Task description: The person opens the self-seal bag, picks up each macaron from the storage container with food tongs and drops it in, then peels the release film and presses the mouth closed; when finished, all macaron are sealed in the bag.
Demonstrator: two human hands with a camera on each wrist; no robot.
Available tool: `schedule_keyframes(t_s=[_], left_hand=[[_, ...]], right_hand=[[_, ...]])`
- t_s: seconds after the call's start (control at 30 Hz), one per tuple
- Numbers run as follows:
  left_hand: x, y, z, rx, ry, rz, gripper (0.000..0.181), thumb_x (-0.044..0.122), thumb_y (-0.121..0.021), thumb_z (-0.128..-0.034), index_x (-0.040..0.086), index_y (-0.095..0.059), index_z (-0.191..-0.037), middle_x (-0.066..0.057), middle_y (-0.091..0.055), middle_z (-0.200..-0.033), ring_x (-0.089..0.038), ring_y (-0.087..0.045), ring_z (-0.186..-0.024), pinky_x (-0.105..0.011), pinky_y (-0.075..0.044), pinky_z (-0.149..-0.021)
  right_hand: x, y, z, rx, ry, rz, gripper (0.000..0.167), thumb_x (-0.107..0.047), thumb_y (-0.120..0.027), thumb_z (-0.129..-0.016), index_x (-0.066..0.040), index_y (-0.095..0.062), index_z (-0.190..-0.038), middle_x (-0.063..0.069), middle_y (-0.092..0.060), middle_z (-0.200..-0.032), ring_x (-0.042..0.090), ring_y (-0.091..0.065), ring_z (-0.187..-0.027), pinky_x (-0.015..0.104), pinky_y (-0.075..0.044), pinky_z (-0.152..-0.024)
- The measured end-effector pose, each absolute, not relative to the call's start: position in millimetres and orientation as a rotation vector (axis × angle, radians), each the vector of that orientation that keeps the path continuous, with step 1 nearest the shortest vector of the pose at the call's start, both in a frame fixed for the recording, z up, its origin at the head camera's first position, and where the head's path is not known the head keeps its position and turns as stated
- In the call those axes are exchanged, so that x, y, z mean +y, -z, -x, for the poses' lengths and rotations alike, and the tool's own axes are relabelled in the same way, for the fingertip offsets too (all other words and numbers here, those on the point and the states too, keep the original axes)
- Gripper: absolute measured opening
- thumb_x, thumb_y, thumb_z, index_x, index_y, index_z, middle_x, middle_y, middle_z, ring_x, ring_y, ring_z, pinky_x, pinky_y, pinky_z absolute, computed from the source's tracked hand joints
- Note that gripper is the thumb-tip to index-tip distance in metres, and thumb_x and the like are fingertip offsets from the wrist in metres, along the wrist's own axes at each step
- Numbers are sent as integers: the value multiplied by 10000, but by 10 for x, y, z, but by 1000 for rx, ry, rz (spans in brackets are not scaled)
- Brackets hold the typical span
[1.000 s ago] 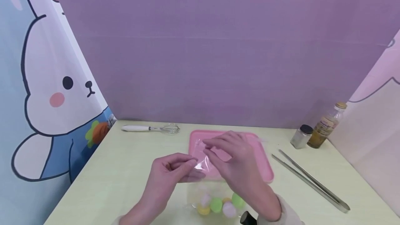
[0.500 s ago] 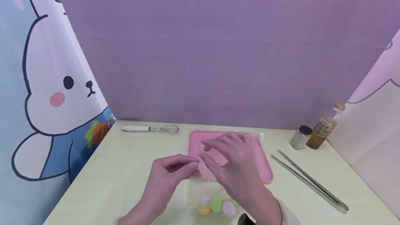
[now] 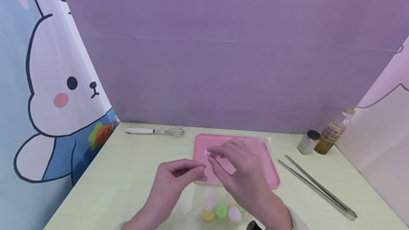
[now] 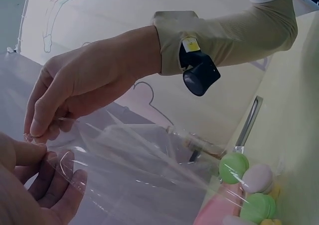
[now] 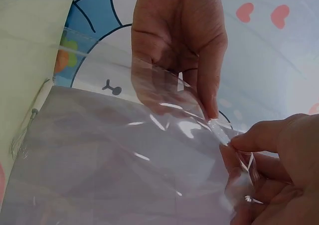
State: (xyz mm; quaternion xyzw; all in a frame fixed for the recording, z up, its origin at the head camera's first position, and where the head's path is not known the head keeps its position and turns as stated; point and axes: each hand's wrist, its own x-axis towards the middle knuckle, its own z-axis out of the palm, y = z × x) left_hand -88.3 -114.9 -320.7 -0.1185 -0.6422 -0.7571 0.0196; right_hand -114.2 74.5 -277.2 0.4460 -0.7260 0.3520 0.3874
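Observation:
A clear plastic bag (image 5: 124, 150) hangs between both hands, its top edge held up. My left hand (image 3: 167, 187) pinches that edge between thumb and fingers. From the other side, my right hand (image 3: 244, 173) pinches the edge between thumb and fingertips, close to the left fingers in the left wrist view. At the bag's bottom lie several macarons: green macarons (image 3: 221, 210), pale pink macarons (image 3: 234, 214) and yellow macarons (image 3: 208, 215). My right forearm hides part of the bag and some macarons in the head view.
Behind the hands lies a pink tray (image 3: 273, 173). Metal tongs (image 3: 319, 189) rest to its right. A black-lidded jar (image 3: 308, 143) and a corked bottle (image 3: 333, 132) stand at the back right. A whisk (image 3: 156, 131) lies at the back left. A purple panel (image 3: 204, 63) closes the back.
Both hands stay at the bag's top edge with small finger movements. The left fingers that were spread behind the film have drawn in, and the right fingertips have shifted slightly.

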Motion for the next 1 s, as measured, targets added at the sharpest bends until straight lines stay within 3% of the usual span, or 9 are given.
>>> schedule_keyframes(t_s=[0.37,0.67,1.0], left_hand=[[-1132,3220,863,-2002,2363,381,186,156,-763,-915,11,-767,-1031,-133,-758,-968,-309,-738,-860,-407,-565,-946],[-1128,3222,855,-2012,2352,381,216,154,-773,-905,-16,-760,-1038,-170,-752,-969,-283,-739,-860,-395,-575,-927],[-1130,3207,845,-2012,2364,398,212,154,-772,-906,-14,-761,-1036,-180,-751,-935,-275,-737,-850,-396,-571,-937]], right_hand=[[753,2819,1129,-1823,-964,-1113,90,-105,-681,-958,-59,-695,-1035,9,-710,-900,152,-594,-794,195,-501,-745],[769,2825,1122,-1813,-1011,-1108,334,88,-793,-749,-40,-742,-1054,-10,-722,-876,160,-636,-801,185,-514,-787],[746,2848,1112,-1825,-986,-1097,175,2,-739,-857,-47,-760,-1024,9,-727,-885,155,-644,-797,182,-532,-771]])
